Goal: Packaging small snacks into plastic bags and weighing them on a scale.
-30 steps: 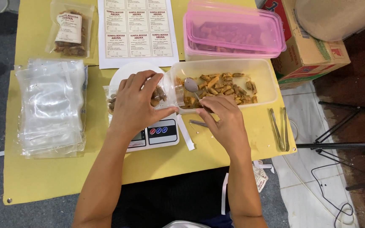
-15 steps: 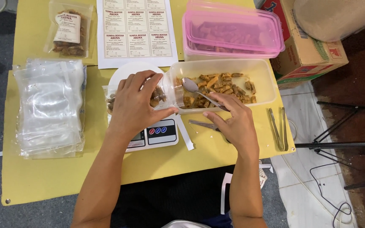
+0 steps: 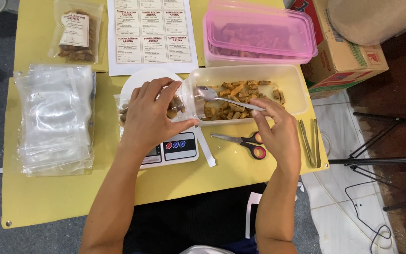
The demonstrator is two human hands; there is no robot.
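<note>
Two hands are busy, so what is each one holding?

Left hand [image 3: 149,120] first: its grip is closed over a clear pouch [image 3: 177,104] of fried snacks, which sits on the white scale [image 3: 179,146] directly under the palm. The right hand [image 3: 280,134] has a narrow grip, fingertips pinching the tail end of a spoon [image 3: 231,99].

Has anything shifted in the last second?

Yes. The right hand has slid away from the left one, out along the handle. The scissors [image 3: 243,140] it partly covered now lie in full view just below its fingers.

And the spoon itself?

Its bowl has hardly moved. It hovers over the snacks [image 3: 240,91] at the end of the open tub [image 3: 292,75] nearest the left grip, just beside the pouch mouth. I cannot tell whether it carries anything.

So what does that mean?

I judge the pouch is held steady for weighing while the spoon stays ready in the tub.

Anything else near?

Tongs [image 3: 310,141] lie just outside the right grip, and a stack of empty bags [image 3: 55,117] lies beyond the left, on the yellow table [image 3: 48,197].
</note>
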